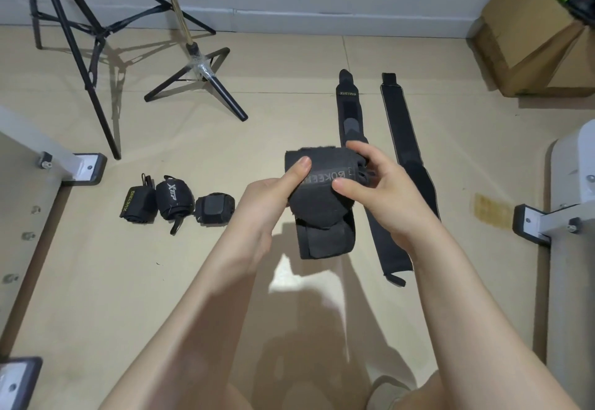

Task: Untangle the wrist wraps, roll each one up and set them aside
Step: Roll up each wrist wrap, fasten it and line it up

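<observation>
Both hands hold a black wrist wrap, partly rolled, above the floor. My left hand grips its left side, thumb on top. My right hand pinches its right end, thumb underneath. The wrap's loose tail hangs down below the roll. Three rolled wraps lie in a row on the floor at the left: one with yellow lettering, one with white lettering and a plain one. Two unrolled black wraps lie stretched out on the floor: one behind my hands, another to the right.
Black tripod legs and a light-stand base stand at the back left. An open cardboard box sits at the back right. Grey metal frame feet flank the beige floor on both sides.
</observation>
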Available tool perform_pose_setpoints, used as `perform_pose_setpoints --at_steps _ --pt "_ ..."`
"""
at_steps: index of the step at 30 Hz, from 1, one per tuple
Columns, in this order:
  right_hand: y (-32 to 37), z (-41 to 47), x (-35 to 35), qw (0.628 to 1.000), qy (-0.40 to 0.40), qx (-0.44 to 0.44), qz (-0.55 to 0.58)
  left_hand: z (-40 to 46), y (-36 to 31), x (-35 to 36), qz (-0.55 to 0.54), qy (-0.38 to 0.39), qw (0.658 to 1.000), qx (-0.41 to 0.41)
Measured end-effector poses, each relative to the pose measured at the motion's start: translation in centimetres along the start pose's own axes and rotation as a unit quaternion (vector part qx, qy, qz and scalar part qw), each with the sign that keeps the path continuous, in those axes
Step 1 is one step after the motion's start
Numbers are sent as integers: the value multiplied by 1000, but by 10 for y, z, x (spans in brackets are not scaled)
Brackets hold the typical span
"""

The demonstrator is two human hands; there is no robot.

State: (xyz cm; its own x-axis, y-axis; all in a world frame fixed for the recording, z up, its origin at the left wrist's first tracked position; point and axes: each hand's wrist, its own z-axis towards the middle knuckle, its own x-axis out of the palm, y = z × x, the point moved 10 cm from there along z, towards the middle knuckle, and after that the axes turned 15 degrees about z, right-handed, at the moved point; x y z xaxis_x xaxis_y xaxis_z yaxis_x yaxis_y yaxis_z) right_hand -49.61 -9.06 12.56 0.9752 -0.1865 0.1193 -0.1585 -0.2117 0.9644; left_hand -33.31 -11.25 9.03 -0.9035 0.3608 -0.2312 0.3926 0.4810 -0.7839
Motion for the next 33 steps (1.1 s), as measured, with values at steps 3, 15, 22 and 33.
perform_pose_setpoints --at_steps 3,15,22,33 --pt "-6 0 -10 998 -39 27 41 -4 -5 5 30 46 998 31" --pt "-14 -10 -4 987 -83 127 59 -26 -31 -3 7 38 990 133" --pt "25 -19 -21 979 -176 -20 -103 -20 -18 -19 -62 -86 992 73" --pt "29 -19 12 930 -115 -36 -348 -23 -18 -37 -156 -164 971 75"
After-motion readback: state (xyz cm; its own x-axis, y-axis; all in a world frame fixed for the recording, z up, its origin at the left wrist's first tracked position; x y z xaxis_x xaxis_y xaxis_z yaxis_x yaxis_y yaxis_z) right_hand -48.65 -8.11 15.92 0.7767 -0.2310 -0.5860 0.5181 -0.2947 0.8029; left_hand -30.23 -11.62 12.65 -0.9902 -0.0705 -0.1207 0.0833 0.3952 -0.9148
